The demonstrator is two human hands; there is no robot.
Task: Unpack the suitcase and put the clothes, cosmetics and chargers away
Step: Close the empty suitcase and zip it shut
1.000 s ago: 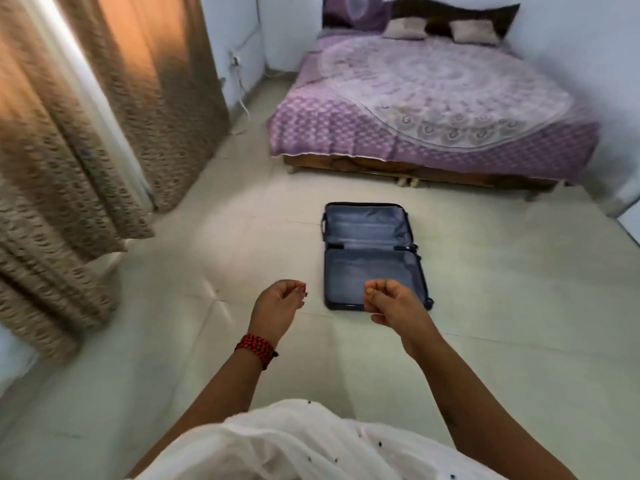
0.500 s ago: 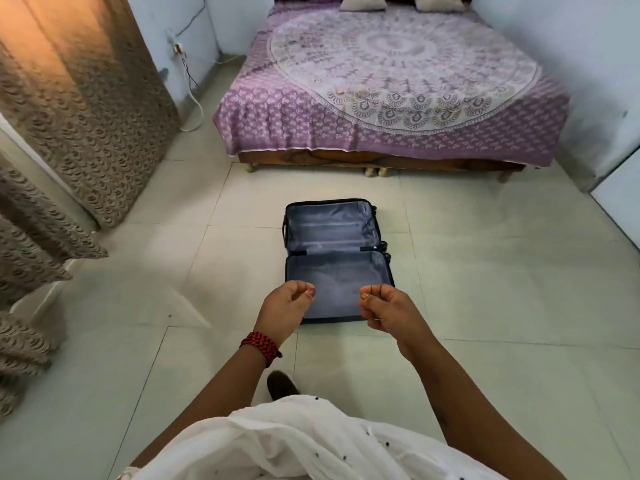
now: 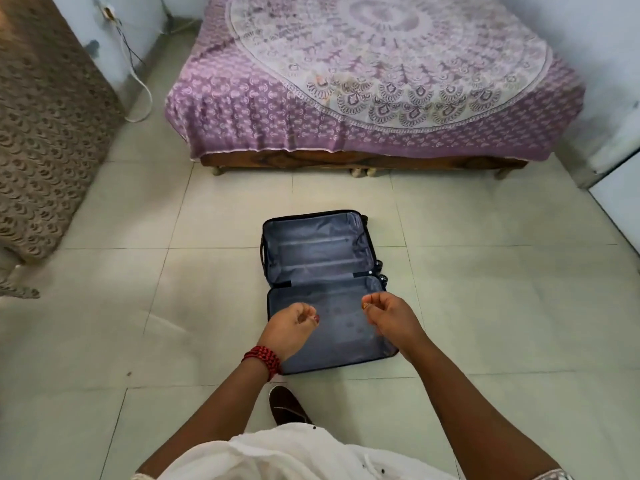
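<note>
Suitcase [image 3: 322, 258] lies open, near half partly hidden | left hand [image 3: 289, 329], right hand [image 3: 391, 317] clenched, palms unseen

You've got a bed [image 3: 381, 98] against the far wall, with a purple bedspread [image 3: 242, 109] in a pale round mandala print that hangs over the near edge. Under it a dark wooden frame [image 3: 346, 159] shows, on short legs [image 3: 215, 170]. On the left, a brown patterned curtain [image 3: 45, 133] reaches down to the floor. On the pale blue wall next to it, a socket [image 3: 110, 12] has a white cable [image 3: 143, 95] looping down to the tiles beside the bed. The floor [image 3: 502, 306] is large pale tiles, with one small dark speck [image 3: 129, 373] at lower left. Far right there's a flat white panel [image 3: 620, 206] — can't tell what it is. At the bottom of view are your white garment [image 3: 294, 455] and a dark shoe [image 3: 285, 407] on the tile.
</note>
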